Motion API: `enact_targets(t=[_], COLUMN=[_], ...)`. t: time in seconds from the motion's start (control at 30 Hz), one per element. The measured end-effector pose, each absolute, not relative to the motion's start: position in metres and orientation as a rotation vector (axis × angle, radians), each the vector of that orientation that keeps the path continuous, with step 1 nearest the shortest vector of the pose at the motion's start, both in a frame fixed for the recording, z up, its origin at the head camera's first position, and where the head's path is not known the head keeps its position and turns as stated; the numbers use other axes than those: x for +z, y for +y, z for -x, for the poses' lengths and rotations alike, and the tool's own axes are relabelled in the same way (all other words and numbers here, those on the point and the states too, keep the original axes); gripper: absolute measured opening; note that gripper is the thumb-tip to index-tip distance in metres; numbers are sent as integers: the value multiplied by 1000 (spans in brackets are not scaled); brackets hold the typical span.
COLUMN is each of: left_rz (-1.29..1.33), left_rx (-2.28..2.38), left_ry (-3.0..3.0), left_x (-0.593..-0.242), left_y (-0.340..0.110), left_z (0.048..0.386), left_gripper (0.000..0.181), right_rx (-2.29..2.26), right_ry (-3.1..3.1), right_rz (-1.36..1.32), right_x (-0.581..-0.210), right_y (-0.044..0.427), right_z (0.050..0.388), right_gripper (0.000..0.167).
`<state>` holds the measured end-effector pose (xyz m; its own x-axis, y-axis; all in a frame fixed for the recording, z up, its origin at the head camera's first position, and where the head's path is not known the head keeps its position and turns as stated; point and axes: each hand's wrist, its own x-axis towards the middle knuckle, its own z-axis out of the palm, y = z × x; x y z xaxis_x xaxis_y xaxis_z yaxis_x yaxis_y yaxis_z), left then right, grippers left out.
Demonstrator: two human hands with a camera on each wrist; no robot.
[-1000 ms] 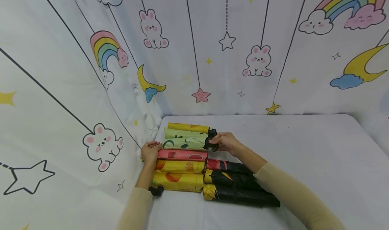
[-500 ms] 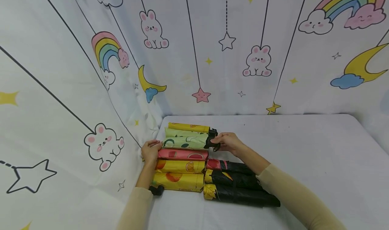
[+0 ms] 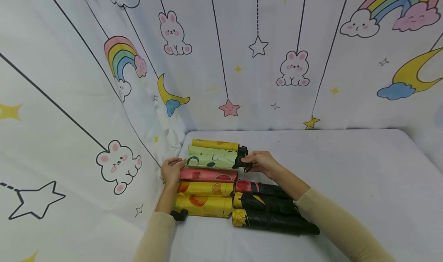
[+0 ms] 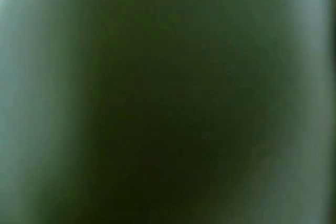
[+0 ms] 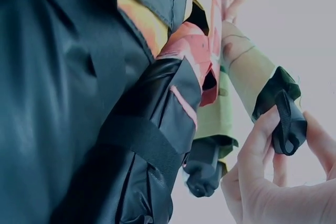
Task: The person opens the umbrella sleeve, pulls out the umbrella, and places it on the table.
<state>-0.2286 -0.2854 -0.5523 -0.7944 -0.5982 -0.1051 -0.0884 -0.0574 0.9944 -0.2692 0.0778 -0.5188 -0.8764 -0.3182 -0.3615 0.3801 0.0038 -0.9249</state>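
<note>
A light green folding umbrella with a leaf and fruit print lies crosswise, held at both ends. My left hand grips its left end. At the right end, the thumb and fingers of my right hand pinch its black handle, which has a wrist strap. The right wrist view shows this umbrella apart from the row beside it. Behind it lie a second green umbrella and a yellow one. A red umbrella lies just in front. The left wrist view is a dark green blur.
Two yellow umbrellas lie nearer me, a black handle sticking out at the left. Several black umbrellas lie to their right, under my right forearm. The white table extends right; a printed curtain hangs behind and left.
My right hand has shifted slightly to the right with the green umbrella's handle, and the umbrella sits slightly farther back. My left hand stays at its left end.
</note>
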Motion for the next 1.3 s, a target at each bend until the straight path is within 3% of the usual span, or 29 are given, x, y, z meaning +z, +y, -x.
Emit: enact_targets(t=[1.3], left_rz=[-779], left_rx=[-1922], left_ry=[-1747], left_x=[-560], left_y=[-290], left_z=[230], left_gripper=[37], right_rx=[-1960], right_ry=[1797], right_rz=[-88], right_x=[-510], right_y=[101], right_z=[259], right_gripper=[18])
